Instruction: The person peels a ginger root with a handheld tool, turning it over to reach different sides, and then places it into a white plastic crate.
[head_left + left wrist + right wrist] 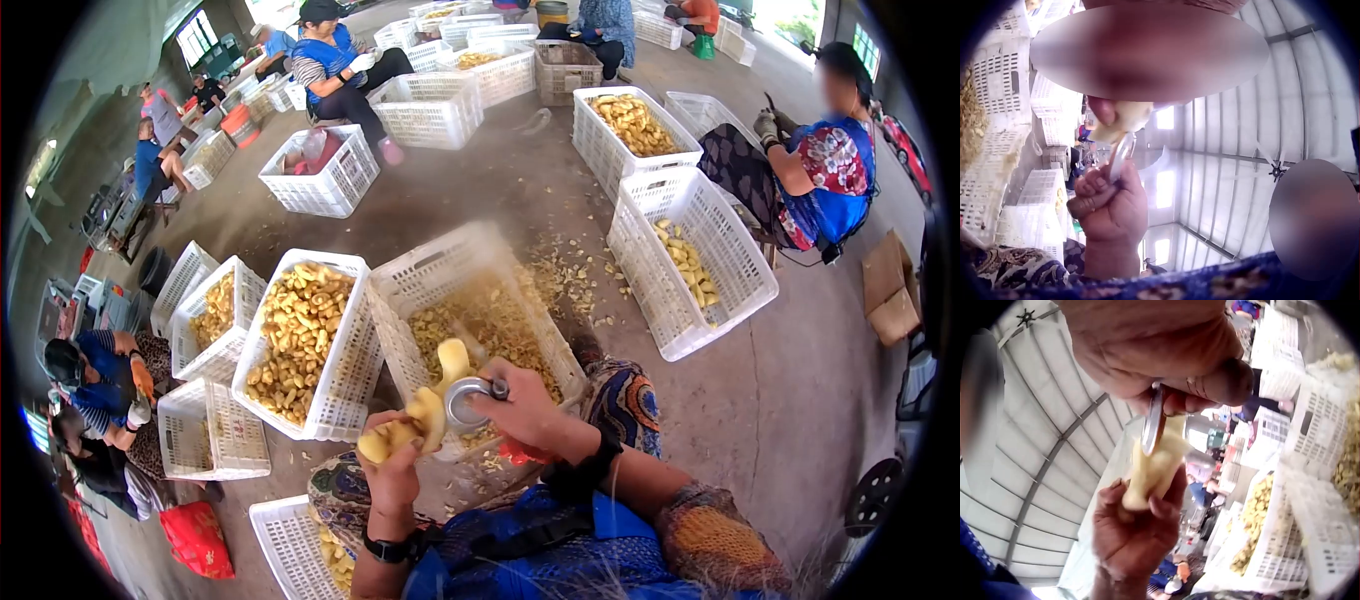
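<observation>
My left hand point(393, 478) grips a knobby, pale yellow ginger root point(428, 412) by its lower end, thumb and fingers wrapped about it. My right hand point(532, 402) holds a round metal scraper point(463, 404) with a shiny rim, fingers curled at its edge. In the right wrist view the scraper point(1154, 422) lies against the upper part of the ginger point(1150, 478), which looks peeled and smooth. The left wrist view shows the scraper point(1121, 156) just below the ginger point(1132, 119). Both hands are over a white crate point(400, 335) with peelings in it.
A white crate of ginger point(345, 395) stands to the left, and another crate point(735, 300) holding peeled pieces to the right. Peelings point(570, 285) litter the floor. A crate point(270, 530) sits by my left leg. Several people point(835, 185) sit around among crates.
</observation>
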Demonstrator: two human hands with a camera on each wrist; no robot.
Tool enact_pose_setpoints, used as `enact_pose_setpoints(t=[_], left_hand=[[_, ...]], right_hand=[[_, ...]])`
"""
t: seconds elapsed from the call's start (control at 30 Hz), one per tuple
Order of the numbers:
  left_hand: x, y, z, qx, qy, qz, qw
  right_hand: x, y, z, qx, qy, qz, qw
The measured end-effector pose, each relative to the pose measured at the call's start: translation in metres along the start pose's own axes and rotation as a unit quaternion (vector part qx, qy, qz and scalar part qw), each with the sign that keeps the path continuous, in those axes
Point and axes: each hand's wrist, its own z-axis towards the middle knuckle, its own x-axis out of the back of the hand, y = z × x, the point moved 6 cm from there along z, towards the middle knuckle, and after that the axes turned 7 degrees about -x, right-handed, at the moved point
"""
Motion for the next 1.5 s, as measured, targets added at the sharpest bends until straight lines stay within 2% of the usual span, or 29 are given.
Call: enact_pose_setpoints(t=[0.03, 0.07, 0.1, 0.13, 0.17, 0.23, 0.27, 0.37, 0.47, 0.57, 0.67, 0.73, 0.77, 0.87, 0.97, 1.07, 1.1, 1.2, 1.23, 1.33, 1.37, 1.4, 1.47, 1.5], left_hand=[[-0.005, 0.009, -0.002, -0.069, -0.007, 0.144, 0.987], [-0.002, 0.006, -0.003, -0.057, -0.009, 0.146, 0.988], [0.003, 0.002, -0.003, -0.045, -0.010, 0.150, 0.988], [0.010, -0.001, -0.001, -0.035, -0.011, 0.156, 0.987], [0.025, -0.008, 0.002, -0.015, 0.008, 0.087, 0.996], [0.035, -0.014, 0.004, 0.067, 0.061, -0.077, 0.993], [0.040, -0.019, 0.004, 0.102, 0.074, -0.156, 0.980], [0.026, -0.023, 0.001, 0.099, 0.039, -0.299, 0.948], [0.017, -0.022, 0.002, 0.112, -0.018, -0.350, 0.930], [0.016, -0.025, 0.001, 0.115, 0.046, -0.340, 0.932], [0.012, -0.025, 0.002, 0.097, -0.002, -0.351, 0.932], [0.010, -0.024, 0.002, 0.102, 0.016, -0.312, 0.944], [0.010, -0.024, 0.002, 0.106, 0.025, -0.292, 0.950], [0.009, -0.030, 0.000, 0.114, 0.077, -0.242, 0.960], [0.019, -0.041, -0.003, 0.123, 0.063, -0.220, 0.966], [0.022, -0.030, -0.005, 0.106, 0.055, -0.207, 0.971], [0.021, -0.025, -0.006, 0.097, 0.053, -0.201, 0.973], [0.019, -0.024, -0.006, 0.059, 0.050, -0.146, 0.986], [0.015, -0.022, -0.006, 0.048, 0.039, -0.133, 0.989], [0.011, -0.015, -0.008, 0.023, 0.009, -0.101, 0.995], [0.014, -0.015, -0.012, 0.018, 0.003, -0.095, 0.995], [0.015, -0.012, -0.012, 0.015, -0.001, -0.088, 0.996], [0.009, -0.006, -0.010, -0.003, 0.008, -0.098, 0.995], [0.004, -0.004, -0.009, -0.010, 0.012, -0.104, 0.994]], right_hand=[[0.004, -0.008, -0.001, 0.054, 0.022, -0.110, 0.992], [0.004, -0.016, -0.003, 0.107, 0.041, -0.217, 0.969], [0.015, -0.030, -0.006, 0.186, 0.091, -0.266, 0.941], [0.031, -0.045, -0.011, 0.264, 0.140, -0.310, 0.902], [0.045, -0.059, -0.019, 0.339, 0.187, -0.351, 0.852], [0.092, -0.065, -0.018, 0.206, 0.223, -0.178, 0.936], [0.104, -0.060, -0.016, 0.134, 0.237, -0.087, 0.958], [0.080, -0.027, -0.012, 0.082, 0.153, 0.154, 0.973], [0.057, -0.021, -0.021, 0.053, 0.113, 0.064, 0.990], [0.035, -0.021, -0.026, 0.066, 0.067, 0.064, 0.994], [0.018, -0.035, -0.033, 0.076, 0.019, 0.076, 0.994], [0.009, -0.036, -0.034, 0.103, 0.012, 0.051, 0.993], [0.004, -0.032, -0.034, 0.068, -0.009, 0.074, 0.995], [-0.009, -0.028, -0.030, 0.142, 0.012, 0.045, 0.989], [-0.016, -0.032, -0.027, 0.205, -0.017, -0.037, 0.978], [0.024, -0.028, -0.017, 0.078, 0.116, -0.094, 0.986], [0.040, -0.021, -0.006, 0.040, 0.111, 0.051, 0.992], [0.035, -0.036, -0.012, 0.022, 0.060, 0.103, 0.993], [0.022, -0.043, -0.016, 0.025, 0.002, 0.048, 0.999], [0.032, -0.025, 0.003, 0.074, 0.100, 0.051, 0.991], [0.049, -0.018, 0.008, 0.021, 0.139, 0.187, 0.972], [0.057, -0.013, 0.010, 0.004, 0.107, 0.251, 0.962], [0.071, -0.002, 0.011, -0.031, 0.050, 0.374, 0.926], [0.062, 0.004, 0.008, -0.052, 0.053, 0.367, 0.927]])
